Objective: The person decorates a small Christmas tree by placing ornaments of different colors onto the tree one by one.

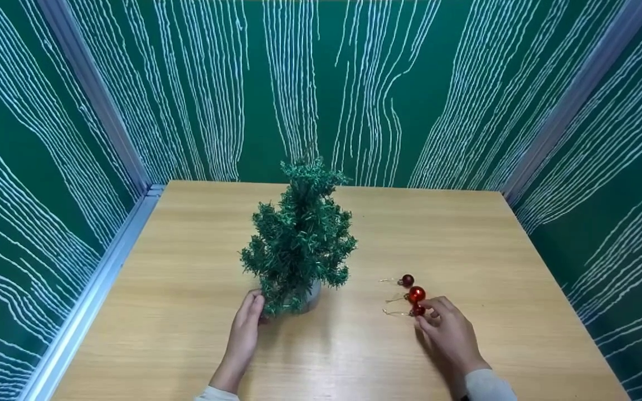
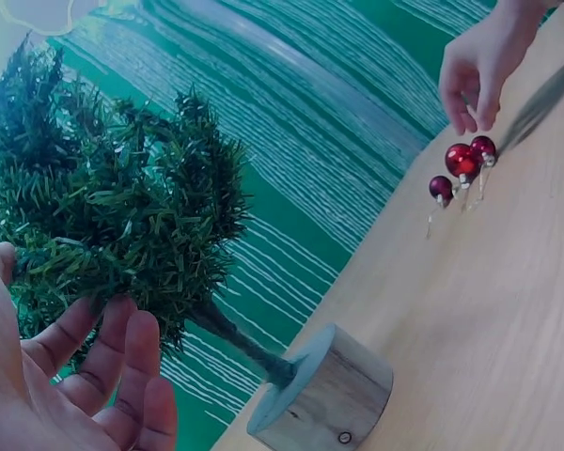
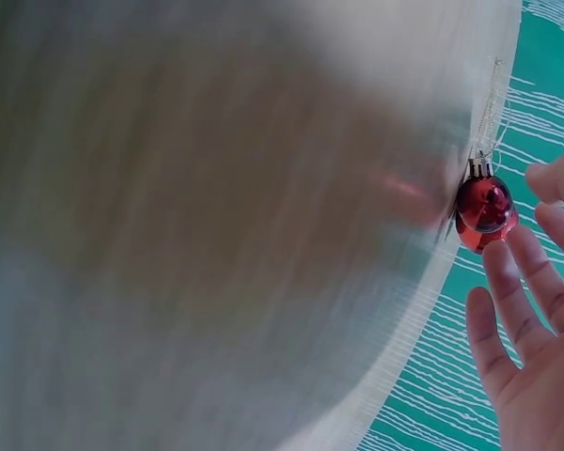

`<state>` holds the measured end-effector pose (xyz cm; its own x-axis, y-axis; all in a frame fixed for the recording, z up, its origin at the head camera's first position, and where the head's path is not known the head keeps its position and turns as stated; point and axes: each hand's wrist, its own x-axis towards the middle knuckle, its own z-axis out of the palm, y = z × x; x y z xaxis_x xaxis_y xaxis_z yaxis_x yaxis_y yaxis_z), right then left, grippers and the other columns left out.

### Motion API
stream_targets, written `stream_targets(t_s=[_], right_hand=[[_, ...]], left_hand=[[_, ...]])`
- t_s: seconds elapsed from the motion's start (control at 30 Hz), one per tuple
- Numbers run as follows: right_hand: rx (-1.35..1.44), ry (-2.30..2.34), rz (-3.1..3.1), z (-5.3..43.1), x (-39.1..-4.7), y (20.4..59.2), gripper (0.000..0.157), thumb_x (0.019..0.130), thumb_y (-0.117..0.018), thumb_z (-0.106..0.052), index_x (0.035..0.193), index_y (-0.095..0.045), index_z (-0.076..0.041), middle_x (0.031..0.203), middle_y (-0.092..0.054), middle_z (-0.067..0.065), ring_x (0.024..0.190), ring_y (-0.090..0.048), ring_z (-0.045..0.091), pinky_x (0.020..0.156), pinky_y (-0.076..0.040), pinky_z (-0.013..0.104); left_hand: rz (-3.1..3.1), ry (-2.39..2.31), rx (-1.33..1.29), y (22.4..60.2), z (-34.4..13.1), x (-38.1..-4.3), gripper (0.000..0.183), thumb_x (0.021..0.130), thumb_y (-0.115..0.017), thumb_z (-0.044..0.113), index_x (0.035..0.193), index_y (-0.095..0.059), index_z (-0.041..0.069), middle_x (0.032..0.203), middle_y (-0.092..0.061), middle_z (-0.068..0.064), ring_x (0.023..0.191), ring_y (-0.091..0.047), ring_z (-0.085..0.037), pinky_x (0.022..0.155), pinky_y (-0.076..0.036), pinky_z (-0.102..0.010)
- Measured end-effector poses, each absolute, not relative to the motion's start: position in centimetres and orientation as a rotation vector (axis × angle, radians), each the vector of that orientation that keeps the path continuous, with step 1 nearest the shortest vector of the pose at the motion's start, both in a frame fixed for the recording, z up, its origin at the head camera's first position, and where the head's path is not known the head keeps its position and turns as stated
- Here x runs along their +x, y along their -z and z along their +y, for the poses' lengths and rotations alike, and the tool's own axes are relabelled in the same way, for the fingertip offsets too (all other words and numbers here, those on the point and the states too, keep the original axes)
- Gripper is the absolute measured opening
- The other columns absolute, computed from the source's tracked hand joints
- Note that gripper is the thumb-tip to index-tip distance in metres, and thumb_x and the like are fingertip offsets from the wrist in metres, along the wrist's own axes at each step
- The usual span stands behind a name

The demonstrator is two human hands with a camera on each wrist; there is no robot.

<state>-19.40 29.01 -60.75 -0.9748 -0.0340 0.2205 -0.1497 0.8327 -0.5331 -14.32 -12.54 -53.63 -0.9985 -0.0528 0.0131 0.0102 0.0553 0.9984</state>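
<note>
A small green artificial Christmas tree (image 1: 301,234) stands on the table, its round wooden base (image 2: 334,399) showing in the left wrist view. My left hand (image 1: 248,320) is at the tree's lower left branches, with loosely bent fingers (image 2: 103,357) against the greenery. To the right of the tree lie three Christmas baubles with gold hanging loops: a dark red one (image 1: 407,280), a larger bright red one (image 1: 417,294) and a small red one (image 1: 418,309). My right hand (image 1: 449,331) reaches to the nearest small bauble (image 3: 484,204), fingers and thumb apart beside it.
The light wooden table (image 1: 187,250) is bounded by green walls (image 1: 427,111) with white wavy lines. A metal rail (image 1: 98,295) runs along the left side, and upright posts stand at both back corners.
</note>
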Motion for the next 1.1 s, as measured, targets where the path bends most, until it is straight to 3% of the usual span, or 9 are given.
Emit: stream_targets(t_s=[0.13, 0.33, 0.83, 0.97, 1.1], right_hand=[[0.144, -0.832, -2.821, 29.0, -19.9, 60.6, 0.036, 0.081, -0.078, -0.018, 0.115, -0.068, -0.011, 0.105, -0.065, 0.002, 0.082, -0.064, 0.017, 0.074, -0.056, 0.042], [0.153, -0.793, -2.842, 28.9, -20.5, 60.5, 0.041, 0.081, -0.078, -0.016, 0.12, -0.066, -0.011, 0.107, -0.065, 0.004, 0.079, -0.064, 0.015, 0.071, -0.056, 0.039], [0.223, -0.671, -2.839, 28.8, -20.6, 61.2, 0.029, 0.078, -0.081, -0.017, 0.105, -0.071, -0.015, 0.101, -0.064, -0.005, 0.073, -0.058, 0.007, 0.065, -0.052, 0.03], [0.23, -0.662, -2.837, 28.9, -20.7, 61.2, 0.028, 0.077, -0.081, -0.014, 0.103, -0.071, -0.014, 0.101, -0.065, -0.004, 0.078, -0.06, 0.01, 0.069, -0.054, 0.035], [0.231, -0.682, -2.841, 29.2, -20.8, 61.0, 0.026, 0.076, -0.081, -0.011, 0.099, -0.07, -0.015, 0.102, -0.065, -0.002, 0.082, -0.064, 0.017, 0.073, -0.055, 0.041]], left_hand=[[-2.228, 2.122, 0.022, 53.4, -12.5, -14.4, 0.04, 0.107, -0.036, 0.028, 0.132, -0.048, -0.001, 0.121, -0.055, -0.015, 0.102, -0.054, -0.02, 0.089, -0.048, -0.037], [-2.212, 2.123, 0.032, 53.3, -12.4, -14.3, 0.034, 0.104, -0.046, 0.023, 0.127, -0.049, -0.002, 0.097, -0.054, -0.005, 0.089, -0.056, -0.02, 0.08, -0.049, -0.029], [-2.207, 2.123, 0.072, 53.2, -12.2, -13.8, 0.034, 0.101, -0.053, 0.021, 0.126, -0.048, -0.002, 0.098, -0.054, -0.005, 0.085, -0.054, -0.013, 0.074, -0.049, -0.024], [-2.205, 2.104, 0.091, 53.2, -12.0, -13.9, 0.036, 0.099, -0.058, 0.022, 0.126, -0.05, -0.001, 0.111, -0.059, -0.011, 0.093, -0.058, -0.013, 0.079, -0.05, -0.024], [-2.23, 2.03, 0.104, 53.3, -11.8, -14.1, 0.036, 0.096, -0.064, 0.022, 0.123, -0.054, 0.001, 0.108, -0.061, -0.011, 0.089, -0.057, -0.013, 0.075, -0.048, -0.024]])
